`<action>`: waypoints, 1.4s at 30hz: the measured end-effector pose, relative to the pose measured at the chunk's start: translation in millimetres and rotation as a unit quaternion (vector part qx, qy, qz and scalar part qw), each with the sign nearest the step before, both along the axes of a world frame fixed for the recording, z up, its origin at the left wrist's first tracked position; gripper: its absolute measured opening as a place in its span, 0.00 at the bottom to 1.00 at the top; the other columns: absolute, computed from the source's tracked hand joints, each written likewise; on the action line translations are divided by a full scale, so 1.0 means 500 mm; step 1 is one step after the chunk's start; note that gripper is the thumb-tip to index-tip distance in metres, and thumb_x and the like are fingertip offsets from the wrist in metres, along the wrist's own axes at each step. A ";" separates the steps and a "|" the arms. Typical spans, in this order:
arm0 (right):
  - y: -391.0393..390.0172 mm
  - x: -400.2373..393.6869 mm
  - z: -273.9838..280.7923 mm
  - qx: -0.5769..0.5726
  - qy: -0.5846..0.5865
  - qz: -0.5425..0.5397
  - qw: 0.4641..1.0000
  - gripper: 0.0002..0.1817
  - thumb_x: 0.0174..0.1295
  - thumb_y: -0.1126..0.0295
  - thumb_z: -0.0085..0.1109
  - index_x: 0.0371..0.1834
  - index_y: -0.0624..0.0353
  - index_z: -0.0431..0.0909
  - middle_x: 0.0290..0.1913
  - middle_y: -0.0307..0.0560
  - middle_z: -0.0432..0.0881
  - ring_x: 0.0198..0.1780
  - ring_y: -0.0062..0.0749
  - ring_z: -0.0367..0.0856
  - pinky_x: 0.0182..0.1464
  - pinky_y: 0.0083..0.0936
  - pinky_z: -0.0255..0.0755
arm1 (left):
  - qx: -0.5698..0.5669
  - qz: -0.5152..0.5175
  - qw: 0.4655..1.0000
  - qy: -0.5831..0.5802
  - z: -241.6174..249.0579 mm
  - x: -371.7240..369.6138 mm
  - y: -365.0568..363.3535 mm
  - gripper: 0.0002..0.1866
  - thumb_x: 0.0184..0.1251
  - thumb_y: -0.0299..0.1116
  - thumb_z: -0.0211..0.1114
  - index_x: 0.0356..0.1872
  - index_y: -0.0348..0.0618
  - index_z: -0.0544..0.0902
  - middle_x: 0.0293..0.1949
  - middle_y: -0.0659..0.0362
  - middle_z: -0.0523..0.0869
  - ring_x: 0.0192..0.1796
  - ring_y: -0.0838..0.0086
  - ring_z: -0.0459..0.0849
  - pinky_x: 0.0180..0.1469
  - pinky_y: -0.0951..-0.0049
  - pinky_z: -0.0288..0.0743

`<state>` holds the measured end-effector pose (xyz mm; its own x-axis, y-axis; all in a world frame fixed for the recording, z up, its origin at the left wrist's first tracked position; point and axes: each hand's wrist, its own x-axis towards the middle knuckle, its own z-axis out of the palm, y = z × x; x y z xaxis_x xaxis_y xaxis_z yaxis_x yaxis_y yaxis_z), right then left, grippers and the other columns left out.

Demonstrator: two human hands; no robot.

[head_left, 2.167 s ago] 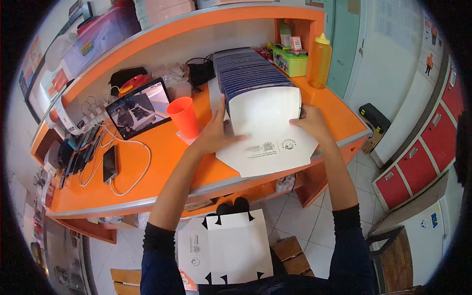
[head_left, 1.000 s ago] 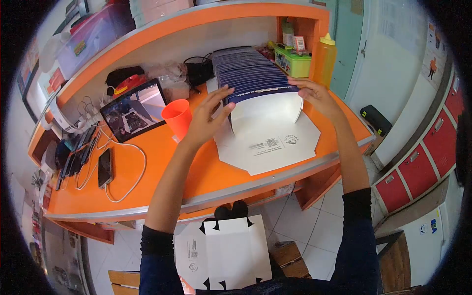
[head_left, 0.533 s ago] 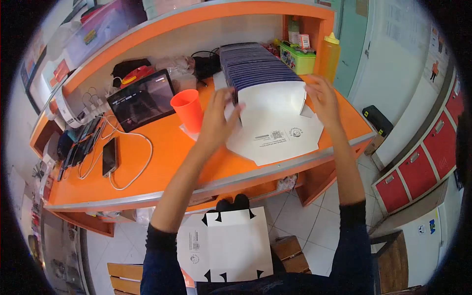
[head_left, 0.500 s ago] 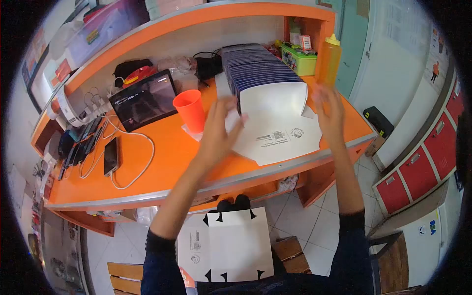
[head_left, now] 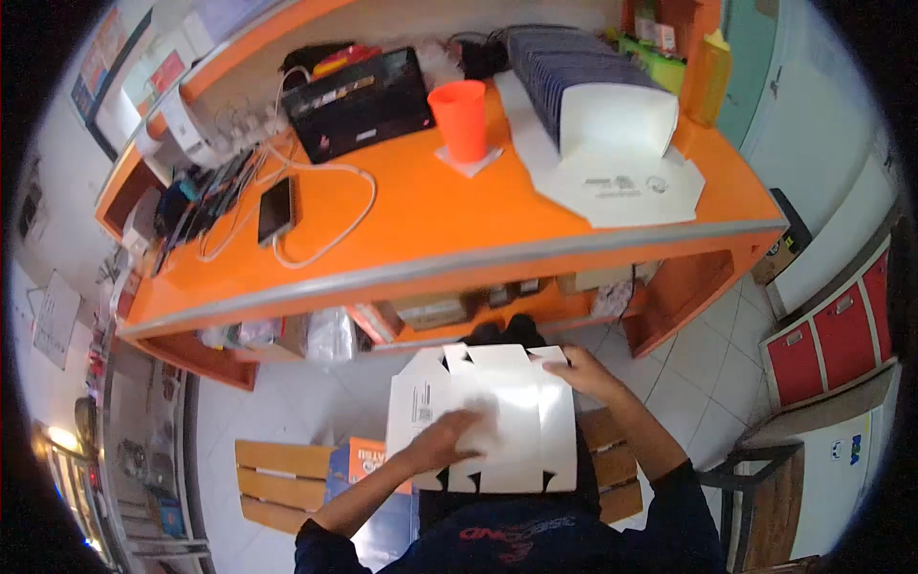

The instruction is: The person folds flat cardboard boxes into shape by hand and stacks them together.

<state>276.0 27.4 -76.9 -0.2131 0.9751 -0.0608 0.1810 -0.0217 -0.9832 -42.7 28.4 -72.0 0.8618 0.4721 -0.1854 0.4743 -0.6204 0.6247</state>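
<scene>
Right hand is pinching the flat box at its far right corner; left hand is reaching over its left-middle, grip unclear.

On our bench: phone at left, its cable looping round its right side; tablet behind, to the phone's right. Cup right of the tablet, on a napkin. Right of the cup, we log a row of folded boxes running rearward; bottle to their right. Flat carton on our lap, before the bench.
</scene>
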 end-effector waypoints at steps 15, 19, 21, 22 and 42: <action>-0.103 -0.216 0.326 0.451 -0.211 0.173 0.850 0.37 0.46 0.61 0.68 0.63 0.57 0.71 0.66 0.49 0.66 0.65 0.54 0.67 0.66 0.44 0.67 | -0.451 0.385 0.520 -0.615 0.271 0.018 -0.128 0.07 0.71 0.28 0.57 0.46 0.38 0.76 0.44 0.57 0.83 0.44 0.75 0.84 0.46 0.73 0.81; -0.103 -0.241 0.335 0.464 -0.214 0.114 0.852 0.37 0.50 0.54 0.63 0.64 0.60 0.71 0.67 0.56 0.64 0.65 0.54 0.66 0.65 0.44 0.66 | -0.395 0.362 0.525 -0.661 0.294 0.044 -0.137 0.07 0.73 0.28 0.55 0.47 0.37 0.75 0.44 0.58 0.82 0.45 0.75 0.83 0.49 0.73 0.79; -0.101 -0.251 0.331 0.480 -0.207 0.084 0.849 0.37 0.52 0.54 0.63 0.65 0.61 0.69 0.67 0.57 0.64 0.64 0.54 0.66 0.64 0.44 0.66 | -0.358 0.381 0.537 -0.662 0.315 0.059 -0.136 0.07 0.74 0.28 0.54 0.47 0.38 0.75 0.43 0.59 0.82 0.45 0.76 0.83 0.48 0.75 0.79; -0.102 -0.258 0.326 0.485 -0.209 0.063 0.847 0.37 0.53 0.54 0.63 0.66 0.60 0.68 0.67 0.57 0.63 0.63 0.55 0.66 0.63 0.43 0.66 | -0.341 0.391 0.542 -0.661 0.319 0.065 -0.138 0.07 0.74 0.28 0.53 0.47 0.38 0.75 0.42 0.59 0.82 0.45 0.76 0.82 0.47 0.75 0.79; -0.046 -0.214 0.161 0.271 -0.136 0.057 0.951 0.15 0.63 0.69 0.60 0.52 0.56 0.74 0.59 0.58 0.64 0.63 0.53 0.65 0.65 0.38 0.61 | -0.074 0.254 0.925 -0.272 0.090 -0.019 -0.129 0.17 0.74 0.34 0.54 0.57 0.32 0.75 0.32 0.58 0.83 0.33 0.82 0.74 0.38 0.80 0.70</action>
